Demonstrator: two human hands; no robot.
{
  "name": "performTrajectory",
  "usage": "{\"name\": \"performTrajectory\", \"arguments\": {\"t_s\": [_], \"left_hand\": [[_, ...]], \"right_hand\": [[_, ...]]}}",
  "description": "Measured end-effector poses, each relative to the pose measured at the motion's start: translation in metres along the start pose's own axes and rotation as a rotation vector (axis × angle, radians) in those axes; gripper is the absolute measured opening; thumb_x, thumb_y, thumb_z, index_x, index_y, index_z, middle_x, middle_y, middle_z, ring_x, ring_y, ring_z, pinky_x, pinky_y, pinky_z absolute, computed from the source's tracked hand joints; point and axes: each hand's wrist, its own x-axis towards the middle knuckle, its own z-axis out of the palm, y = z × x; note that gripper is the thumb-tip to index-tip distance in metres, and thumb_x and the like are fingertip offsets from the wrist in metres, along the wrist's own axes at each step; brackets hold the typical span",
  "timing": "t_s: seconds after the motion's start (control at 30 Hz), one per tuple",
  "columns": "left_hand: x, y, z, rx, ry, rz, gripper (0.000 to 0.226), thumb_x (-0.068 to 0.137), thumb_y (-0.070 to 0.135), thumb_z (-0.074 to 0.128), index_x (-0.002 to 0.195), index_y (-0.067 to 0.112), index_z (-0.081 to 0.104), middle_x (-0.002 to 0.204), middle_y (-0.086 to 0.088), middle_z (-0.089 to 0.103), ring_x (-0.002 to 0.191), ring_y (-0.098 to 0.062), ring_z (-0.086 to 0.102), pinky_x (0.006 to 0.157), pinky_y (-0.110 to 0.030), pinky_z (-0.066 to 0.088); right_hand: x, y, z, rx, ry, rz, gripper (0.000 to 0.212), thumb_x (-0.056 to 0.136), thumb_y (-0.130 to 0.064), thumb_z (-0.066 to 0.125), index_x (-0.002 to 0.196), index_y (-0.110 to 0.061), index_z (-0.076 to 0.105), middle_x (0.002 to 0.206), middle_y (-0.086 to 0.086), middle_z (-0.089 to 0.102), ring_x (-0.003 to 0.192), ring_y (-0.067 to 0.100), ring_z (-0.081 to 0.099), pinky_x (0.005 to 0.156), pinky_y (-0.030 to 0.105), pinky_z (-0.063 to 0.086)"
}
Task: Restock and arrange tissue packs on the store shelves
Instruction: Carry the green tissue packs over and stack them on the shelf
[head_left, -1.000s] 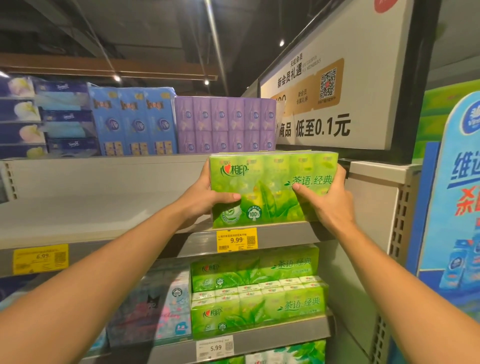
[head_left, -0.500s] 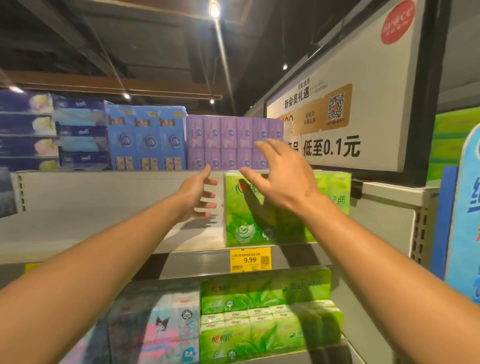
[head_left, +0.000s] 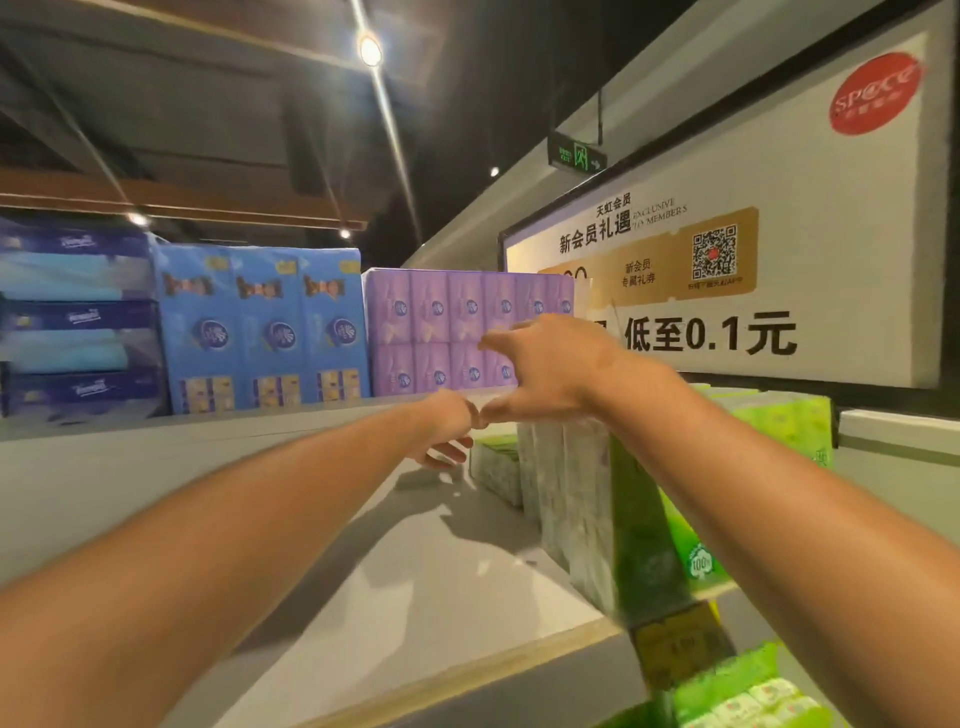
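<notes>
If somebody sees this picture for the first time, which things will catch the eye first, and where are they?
First come the two bare arms reaching over the grey shelf, with the right hand spread open in front of the purple tissue packs and the left hand lower beside it. At the right stands the green tissue pack on the shelf edge. Behind it hangs the large white sign with a QR code.

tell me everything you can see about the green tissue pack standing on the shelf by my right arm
The green plastic-wrapped tissue pack stands upright at the front right of the pale grey shelf board, its pale bundled end facing left. The glossy wrap carries leaf art and a round 100% badge. The right hand hovers above it, fingers spread, not touching; the forearm hides part of it. More green packs sit behind it. The image is blurred.
</notes>
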Motion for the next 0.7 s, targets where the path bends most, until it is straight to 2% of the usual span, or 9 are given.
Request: {"name": "performTrajectory", "arguments": {"t_s": [0.1,0.23,0.3,0.37,0.43,0.53,0.63,0.67,0.7], "left_hand": [[0.026,-0.005,0.012,-0.022,-0.025,-0.051,0.019,0.099,0.026,0.049,0.112,0.015,0.054,0.096,-0.007,0.054,0.082,-0.026,0.058,0.072,-0.035,0.048],[0.050,-0.011,0.038,-0.097,-0.043,-0.077,0.034,0.093,0.040,0.061,0.112,0.013,0.051,0.104,-0.012,0.055,0.084,-0.030,0.060,0.069,-0.037,0.050],[0.062,-0.015,0.050,-0.162,-0.039,-0.126,0.031,0.089,0.038,0.065,0.101,0.012,0.055,0.094,-0.013,0.058,0.081,-0.030,0.061,0.066,-0.035,0.050],[0.066,-0.018,0.058,-0.246,-0.049,-0.182,0.026,0.087,0.035,0.068,0.086,0.011,0.056,0.076,-0.009,0.054,0.066,-0.023,0.056,0.056,-0.028,0.045],[0.069,-0.020,0.062,-0.303,-0.029,-0.198,0.022,0.087,0.029,0.069,0.080,0.013,0.056,0.075,-0.006,0.053,0.067,-0.021,0.054,0.051,-0.025,0.043],[0.071,-0.026,0.065,-0.376,-0.022,-0.208,0.015,0.085,0.023,0.070,0.083,0.017,0.056,0.082,-0.002,0.054,0.074,-0.016,0.054,0.051,-0.023,0.044],[0.071,-0.028,0.068,-0.478,-0.045,-0.190,0.008,0.087,0.020,0.066,0.083,0.019,0.059,0.078,0.000,0.058,0.070,-0.014,0.055,0.054,-0.023,0.045],[0.069,-0.026,0.069,-0.505,-0.028,-0.170,0.002,0.088,0.018,0.064,0.088,0.018,0.062,0.079,-0.002,0.060,0.069,-0.016,0.057,0.055,-0.023,0.046],[0.070,-0.027,0.070,-0.526,-0.009,-0.155,0.008,0.088,0.016,0.063,0.096,0.017,0.064,0.080,-0.003,0.062,0.069,-0.018,0.059,0.056,-0.024,0.047]], "right_hand": [[0.001,0.003,0.006,-0.034,-0.144,0.066,0.085,0.068,-0.077,0.053,0.141,-0.034,0.041,0.134,-0.001,0.060,0.121,0.025,0.055,0.094,0.047,0.051],[-0.005,0.011,0.016,0.023,-0.310,0.156,0.082,0.077,-0.068,0.060,0.147,-0.034,0.034,0.144,0.003,0.052,0.128,0.027,0.049,0.101,0.045,0.045],[-0.007,0.013,0.018,0.120,-0.359,0.193,0.082,0.082,-0.061,0.063,0.151,-0.034,0.028,0.150,0.005,0.046,0.134,0.028,0.044,0.106,0.043,0.041],[-0.007,0.014,0.020,0.165,-0.384,0.215,0.081,0.085,-0.057,0.063,0.153,-0.034,0.026,0.154,0.006,0.042,0.137,0.028,0.042,0.109,0.040,0.038],[-0.006,0.014,0.023,0.199,-0.401,0.238,0.080,0.086,-0.054,0.063,0.154,-0.034,0.025,0.155,0.005,0.040,0.138,0.028,0.041,0.109,0.038,0.036],[-0.007,0.013,0.023,0.232,-0.421,0.255,0.075,0.090,-0.047,0.062,0.154,-0.032,0.026,0.156,0.005,0.039,0.138,0.027,0.040,0.108,0.033,0.035],[-0.005,0.012,0.024,0.262,-0.440,0.275,0.071,0.093,-0.041,0.061,0.154,-0.030,0.026,0.155,0.005,0.039,0.137,0.026,0.041,0.097,0.029,0.034],[-0.004,0.011,0.025,0.268,-0.446,0.280,0.071,0.093,-0.039,0.061,0.154,-0.030,0.026,0.154,0.005,0.040,0.136,0.026,0.042,0.094,0.028,0.033],[-0.003,0.010,0.025,0.270,-0.452,0.281,0.070,0.093,-0.038,0.061,0.154,-0.029,0.026,0.154,0.005,0.041,0.135,0.026,0.043,0.092,0.027,0.033]]}}
